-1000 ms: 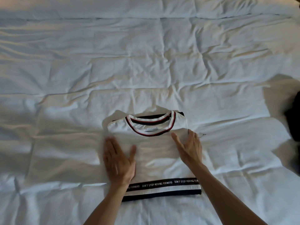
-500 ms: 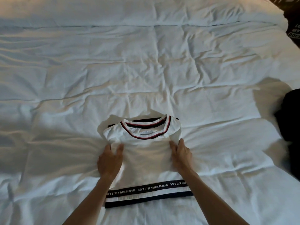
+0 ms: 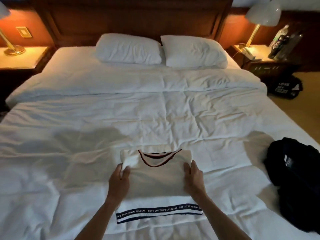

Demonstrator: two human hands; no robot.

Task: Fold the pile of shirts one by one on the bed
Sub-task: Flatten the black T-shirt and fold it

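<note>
A white shirt [image 3: 155, 181] with a red and navy collar and a navy lettered hem band lies on the white bed [image 3: 155, 110] near its front edge, sides folded in. My left hand [image 3: 119, 181] pinches the shirt's left edge just below the shoulder. My right hand [image 3: 194, 179] grips the right edge at the same height. The collar end is lifted off the cover between my hands, while the hem band stays flat. A dark pile of shirts [image 3: 294, 181] sits at the bed's right edge.
Two white pillows [image 3: 128, 49] [image 3: 194, 51] lean against a wooden headboard at the far end. Nightstands with lit lamps [image 3: 261, 16] flank the bed. A dark bag [image 3: 285, 87] lies on the floor to the right. The duvet stretches wide to the left and beyond the shirt.
My hands went from lying flat on the shirt's middle to gripping its side edges and raising the collar end. The view has tilted up, bringing in pillows and headboard.
</note>
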